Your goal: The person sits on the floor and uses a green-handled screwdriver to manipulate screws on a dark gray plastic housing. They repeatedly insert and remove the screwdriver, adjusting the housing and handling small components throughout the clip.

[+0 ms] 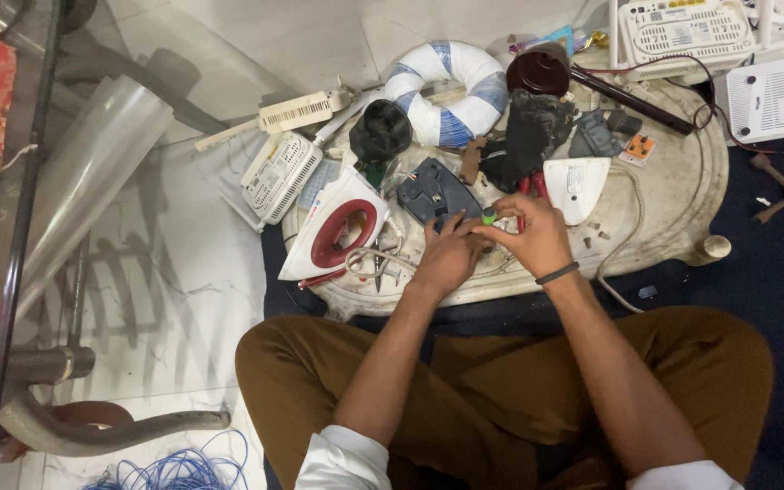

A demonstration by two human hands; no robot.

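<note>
The right hand (pixel 537 238) is closed around a small tool with a green tip (pixel 489 216), which it pinches between thumb and fingers; a dark band sits on its wrist. The left hand (pixel 449 254) is just beside it, the fingers curled narrow and touching the lower edge of a dark grey plastic part (pixel 436 192). Whether the left hand really grips this part, I cannot tell.

This grey part lies flat on the round, pale counter (pixel 682 195), directly in front of the two hands. It has a pointed shape like the body of an iron, with small openings and a lighter patch in the middle.

To the left of it lies a white iron shell with a red oval rim (pixel 333 231). Behind it stands a black round piece (pixel 379 132), and further back a ring wrapped in white and blue (pixel 451 91). To the right lies a white pointed cover (pixel 575 186), and red-handled pliers (pixel 530 189) are near the right hand. White flat boxes with vents (pixel 279 172) lie at the counter's left edge. The person sits cross-legged in brown trousers (pixel 492 399).
</note>
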